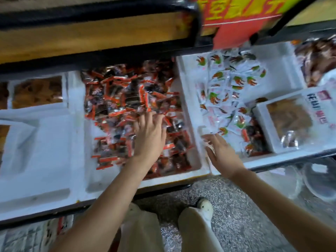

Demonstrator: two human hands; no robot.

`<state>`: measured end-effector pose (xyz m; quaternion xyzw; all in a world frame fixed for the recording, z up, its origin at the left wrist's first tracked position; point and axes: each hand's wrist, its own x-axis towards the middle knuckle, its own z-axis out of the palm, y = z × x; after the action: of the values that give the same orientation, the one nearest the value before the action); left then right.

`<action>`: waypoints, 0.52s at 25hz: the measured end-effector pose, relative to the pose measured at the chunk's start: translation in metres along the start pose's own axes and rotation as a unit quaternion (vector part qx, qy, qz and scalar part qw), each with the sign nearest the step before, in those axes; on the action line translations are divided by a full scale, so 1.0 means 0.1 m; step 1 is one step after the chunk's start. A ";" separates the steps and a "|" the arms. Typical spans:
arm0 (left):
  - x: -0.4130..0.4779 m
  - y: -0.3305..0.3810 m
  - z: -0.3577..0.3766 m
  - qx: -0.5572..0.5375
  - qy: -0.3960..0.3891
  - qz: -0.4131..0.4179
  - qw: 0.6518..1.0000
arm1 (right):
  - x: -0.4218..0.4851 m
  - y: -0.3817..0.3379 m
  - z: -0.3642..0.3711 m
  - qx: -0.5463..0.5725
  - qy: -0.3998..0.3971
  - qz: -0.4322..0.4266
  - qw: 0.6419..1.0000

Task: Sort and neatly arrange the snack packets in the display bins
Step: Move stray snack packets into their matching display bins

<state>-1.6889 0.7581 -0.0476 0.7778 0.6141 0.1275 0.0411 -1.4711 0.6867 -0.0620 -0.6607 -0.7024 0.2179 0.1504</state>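
Observation:
A white foam bin [181,176] in the middle holds a heap of red-and-black snack packets [120,99]. My left hand [150,136] lies flat on that heap with straight fingers. To its right, a second white bin [187,99] is filled with white packets [227,82] printed in green and red. A few red-and-black packets [252,137] lie in that bin's near right corner. My right hand [221,151] reaches over the wall between the two bins, fingers spread, touching the white packets at the near edge. The view is blurred.
An empty white foam bin [41,148] stands at the left, with a box of brown snacks [38,91] behind it. At the right sit a white box [263,128] of brown snacks and a printed bag [320,99]. A black-framed shelf [98,15] and red sign [236,17] hang above.

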 end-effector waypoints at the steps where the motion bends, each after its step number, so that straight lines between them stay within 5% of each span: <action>1: 0.03 0.29 0.04 -0.030 -0.005 0.029 0.999 | -0.13 0.24 -0.11 0.008 0.027 0.018 0.999; 4: 0.18 1.22 0.30 -0.099 -0.004 0.144 0.985 | -0.44 1.07 -0.53 0.056 0.134 0.153 0.977; 8: 0.56 2.32 0.63 -0.195 -0.144 0.152 0.958 | -0.69 2.03 -1.05 0.118 0.276 0.343 0.890; 13: 1.15 3.15 1.03 -0.203 -0.237 0.111 0.943 | -0.63 2.59 -1.15 0.341 0.207 0.456 0.795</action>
<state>-1.3407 0.8020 -0.0607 0.8237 0.4575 0.0651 0.3285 -1.1850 0.6449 -0.0889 -0.8396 -0.1517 0.3452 0.3909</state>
